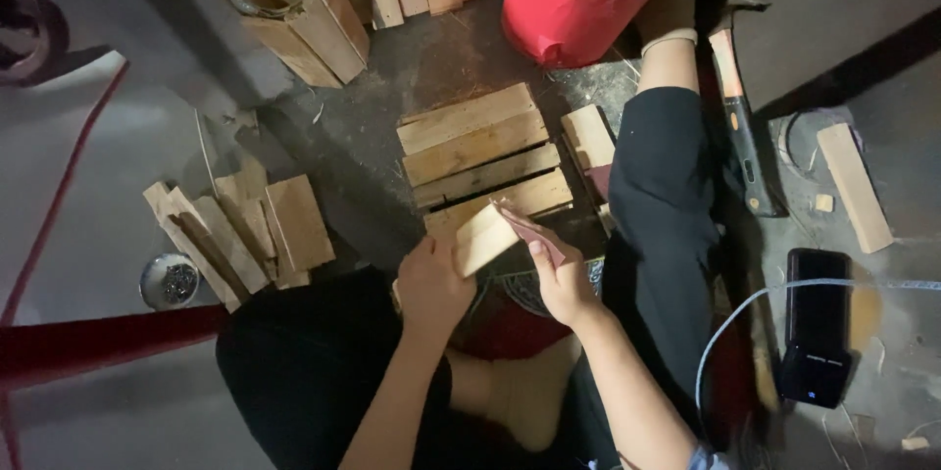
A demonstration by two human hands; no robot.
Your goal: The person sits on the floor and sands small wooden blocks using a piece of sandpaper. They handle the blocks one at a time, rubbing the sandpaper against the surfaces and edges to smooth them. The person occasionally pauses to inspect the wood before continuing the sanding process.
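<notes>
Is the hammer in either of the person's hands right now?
No. The hammer lies on the floor beside the leg, while the left hand holds a small wood block and the right hand a reddish sheet.

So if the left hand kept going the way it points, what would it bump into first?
Probably the slatted panel. The left hand holds a wood block and points up the picture, where the panel lies just past the block; depth is hard to judge.
</notes>
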